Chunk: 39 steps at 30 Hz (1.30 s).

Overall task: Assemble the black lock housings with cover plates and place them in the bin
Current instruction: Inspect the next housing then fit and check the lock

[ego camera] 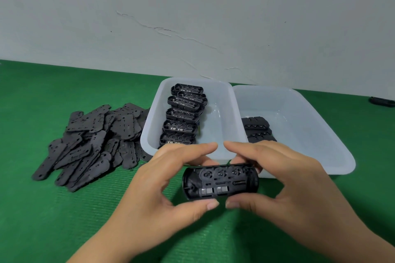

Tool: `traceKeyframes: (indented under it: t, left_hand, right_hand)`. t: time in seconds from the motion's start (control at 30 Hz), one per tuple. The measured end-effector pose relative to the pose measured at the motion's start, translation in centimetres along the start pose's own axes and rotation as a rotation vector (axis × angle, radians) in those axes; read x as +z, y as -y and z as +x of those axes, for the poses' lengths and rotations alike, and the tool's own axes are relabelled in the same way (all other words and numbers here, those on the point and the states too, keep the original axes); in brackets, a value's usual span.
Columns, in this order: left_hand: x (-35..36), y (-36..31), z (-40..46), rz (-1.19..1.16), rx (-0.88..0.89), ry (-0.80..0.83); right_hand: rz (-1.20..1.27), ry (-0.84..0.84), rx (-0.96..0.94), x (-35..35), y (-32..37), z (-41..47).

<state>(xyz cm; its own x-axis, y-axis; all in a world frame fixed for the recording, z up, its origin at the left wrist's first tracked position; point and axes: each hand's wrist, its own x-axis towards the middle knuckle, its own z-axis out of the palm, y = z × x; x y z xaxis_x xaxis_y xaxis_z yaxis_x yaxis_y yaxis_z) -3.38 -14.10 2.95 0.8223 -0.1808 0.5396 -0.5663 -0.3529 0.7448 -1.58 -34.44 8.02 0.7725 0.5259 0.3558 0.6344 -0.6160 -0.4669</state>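
Observation:
Both hands hold one black lock housing (220,181) above the green mat, its open inner side facing me. My left hand (162,179) grips its left end, thumb below and fingers over the top. My right hand (275,177) grips its right end the same way. A pile of flat black cover plates (92,141) lies on the mat to the left. The nearer white bin (215,113) holds a row of several open housings (181,117). The white bin on the right (299,126) holds a few closed black assemblies (256,129) at its left side.
A green mat (53,209) covers the table up to a pale wall at the back. A small black part (382,101) lies at the far right edge of the mat.

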Motion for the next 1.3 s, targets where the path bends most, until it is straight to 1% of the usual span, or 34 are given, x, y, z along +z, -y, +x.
traceKeyframes:
  t: [0.2, 0.37, 0.5, 0.87, 1.1, 1.3]
  left_hand:
    - [-0.3, -0.7, 0.4, 0.007, 0.003, -0.007]
    - [-0.5, -1.4, 0.9, 0.018, -0.002, -0.030]
    - [-0.3, -1.8, 1.1, 0.007, -0.020, -0.050]
    - [-0.2, -2.2, 1.3, -0.085, -0.076, -0.095]
    - [-0.2, -1.8, 1.1, -0.088, -0.071, -0.094]
    - [-0.4, -1.8, 0.8, -0.079, -0.025, -0.110]
  right_hand:
    - [-0.003, -0.023, -0.029, -0.3, 0.1, 0.3]
    - [0.058, -0.051, -0.042, -0.8, 0.0, 0.6]
    - [0.056, -0.068, -0.045, -1.3, 0.0, 0.7]
    - [0.106, -0.091, -0.053, -1.5, 0.0, 0.7]
    - [0.107, -0.083, -0.046, -1.4, 0.0, 0.6]
    - [0.112, -0.089, -0.062, -1.5, 0.0, 0.5]
